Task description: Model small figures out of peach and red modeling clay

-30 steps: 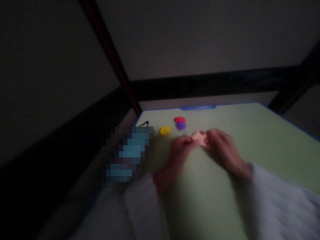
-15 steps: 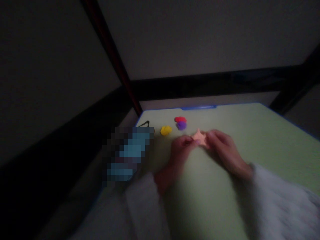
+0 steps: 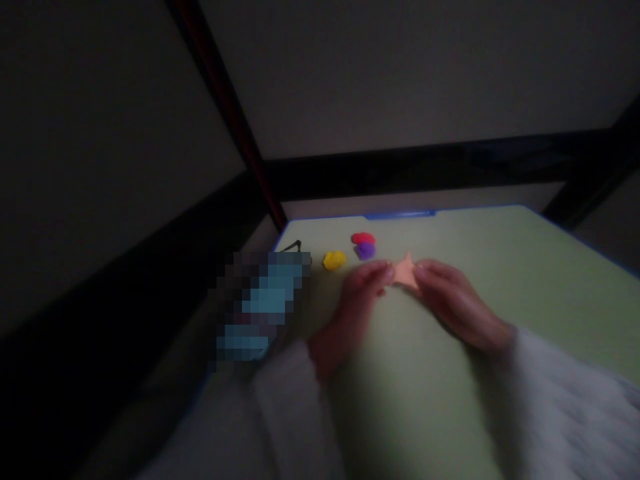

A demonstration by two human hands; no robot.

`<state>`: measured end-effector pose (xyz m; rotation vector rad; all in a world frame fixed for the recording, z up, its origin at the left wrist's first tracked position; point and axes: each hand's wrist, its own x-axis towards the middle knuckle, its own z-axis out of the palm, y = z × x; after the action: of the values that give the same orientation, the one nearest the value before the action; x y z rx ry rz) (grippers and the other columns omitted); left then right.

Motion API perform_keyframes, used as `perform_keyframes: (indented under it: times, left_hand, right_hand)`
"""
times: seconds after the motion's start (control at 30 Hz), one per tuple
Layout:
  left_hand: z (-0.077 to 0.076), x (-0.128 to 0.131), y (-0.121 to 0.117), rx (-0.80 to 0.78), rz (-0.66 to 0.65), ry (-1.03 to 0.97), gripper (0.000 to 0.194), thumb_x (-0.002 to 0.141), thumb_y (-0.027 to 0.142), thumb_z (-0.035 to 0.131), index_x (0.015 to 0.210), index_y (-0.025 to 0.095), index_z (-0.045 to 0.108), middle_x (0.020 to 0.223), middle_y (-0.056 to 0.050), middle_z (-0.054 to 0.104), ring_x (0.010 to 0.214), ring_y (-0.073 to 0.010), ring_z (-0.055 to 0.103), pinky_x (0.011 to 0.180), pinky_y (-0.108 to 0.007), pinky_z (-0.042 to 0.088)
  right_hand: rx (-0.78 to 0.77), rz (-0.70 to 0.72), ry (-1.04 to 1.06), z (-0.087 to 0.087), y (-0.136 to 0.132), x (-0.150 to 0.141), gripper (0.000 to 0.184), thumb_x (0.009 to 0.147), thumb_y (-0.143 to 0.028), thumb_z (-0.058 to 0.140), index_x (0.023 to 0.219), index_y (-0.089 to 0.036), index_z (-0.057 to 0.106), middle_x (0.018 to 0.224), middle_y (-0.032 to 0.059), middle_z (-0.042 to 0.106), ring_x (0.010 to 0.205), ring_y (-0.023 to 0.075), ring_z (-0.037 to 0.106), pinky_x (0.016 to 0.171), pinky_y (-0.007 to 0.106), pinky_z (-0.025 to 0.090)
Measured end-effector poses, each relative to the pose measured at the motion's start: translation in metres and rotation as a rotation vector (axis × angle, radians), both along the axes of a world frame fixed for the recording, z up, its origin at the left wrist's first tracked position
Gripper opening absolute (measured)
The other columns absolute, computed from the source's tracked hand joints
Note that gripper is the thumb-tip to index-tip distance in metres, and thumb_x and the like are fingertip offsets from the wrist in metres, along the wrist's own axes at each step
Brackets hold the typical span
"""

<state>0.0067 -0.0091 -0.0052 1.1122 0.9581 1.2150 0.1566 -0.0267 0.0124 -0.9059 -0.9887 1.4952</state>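
Note:
A flat, star-shaped piece of peach-coloured modelling clay [image 3: 406,272] is held between my two hands above the table. My left hand [image 3: 361,292] pinches its left side between thumb and fingers. On the opposite side, my right hand [image 3: 447,293] grips the star's right edge, with the thumb on top. Beyond my left hand lie a yellow lump of clay [image 3: 334,260], a purple lump [image 3: 366,251] and a red lump [image 3: 363,238]. The purple and red lumps touch or overlap; which, I cannot tell. The fingertips partly cover the star's points.
The pale green table [image 3: 500,267] has a blue rim, with a blue handle-like piece [image 3: 401,215] at its far edge. At the left, a pixelated light-blue object [image 3: 270,293] lies near the table edge. Dark walls stand behind and to the left.
My left thumb has moved off the star's face, and the left fingers now pinch nearer its left tip. The star has turned slightly. The view has shifted a little.

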Motion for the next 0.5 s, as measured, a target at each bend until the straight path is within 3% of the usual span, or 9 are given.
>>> perform_keyframes:
  times: [0.13,0.5]
  left_hand:
    - [-0.0013,-0.0033,0.0043,0.104,-0.021,-0.013,0.021,0.072,0.03,0.063,0.088,0.018,0.065,0.084,-0.003,0.065,0.078,-0.0115,0.056,0.071,-0.023,0.042]
    - [0.004,-0.0067,0.0069,0.201,-0.007,0.127,0.015,0.067,0.028,0.067,0.078,0.018,0.069,0.075,-0.002,0.068,0.069,-0.0123,0.06,0.067,-0.024,0.046]
  right_hand:
    - [0.024,0.021,0.032,0.0009,0.0008,0.001,0.013,0.07,-0.03,0.069,0.068,-0.02,0.061,0.067,-0.0015,0.057,0.066,0.0121,0.054,0.067,0.026,0.045]
    - [0.0,0.011,0.043,0.0089,-0.0032,-0.0008,0.018,0.064,-0.028,0.075,0.077,-0.022,0.064,0.071,-0.0008,0.066,0.061,0.0111,0.059,0.065,0.028,0.049]
